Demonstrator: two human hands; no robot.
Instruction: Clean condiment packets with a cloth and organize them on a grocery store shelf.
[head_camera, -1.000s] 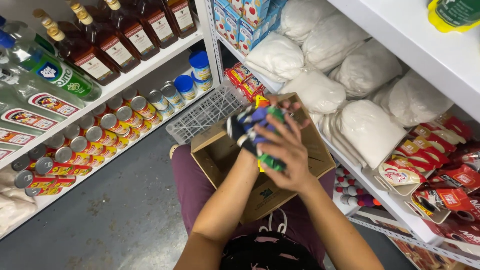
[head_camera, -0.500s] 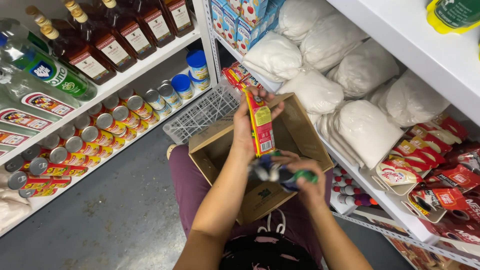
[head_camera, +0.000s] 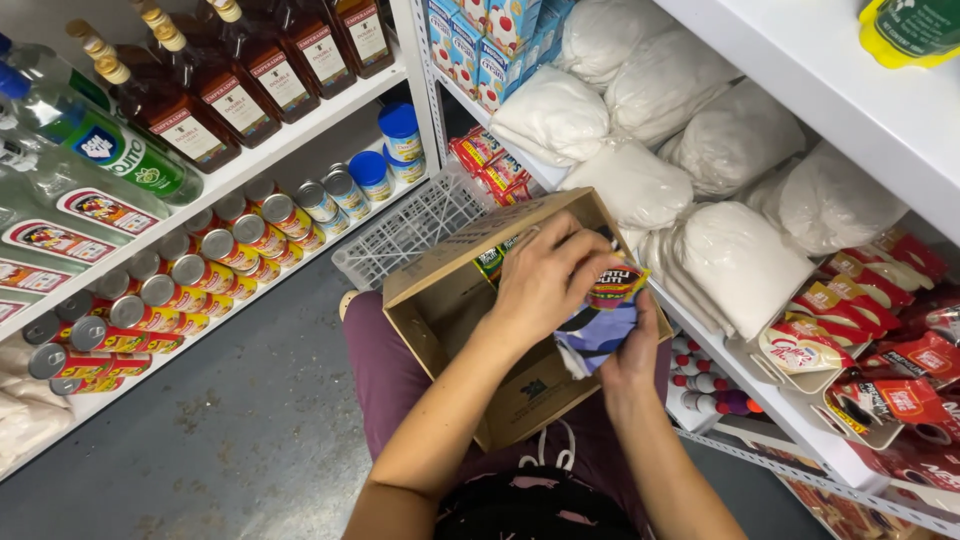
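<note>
Two hands over an open cardboard box (head_camera: 450, 320) on the lap; left hand (head_camera: 545, 275) clasping packets (head_camera: 600, 320) at the box's right edge, right hand (head_camera: 635, 350) gripping them underneath.

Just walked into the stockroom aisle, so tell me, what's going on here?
A person sits on the floor between shelves with an open cardboard box on their lap. Their left hand reaches over the box opening while the right hand holds a blue and white packet beside it. Cans and bottles line the shelves on one side; white bags fill the other.
</note>
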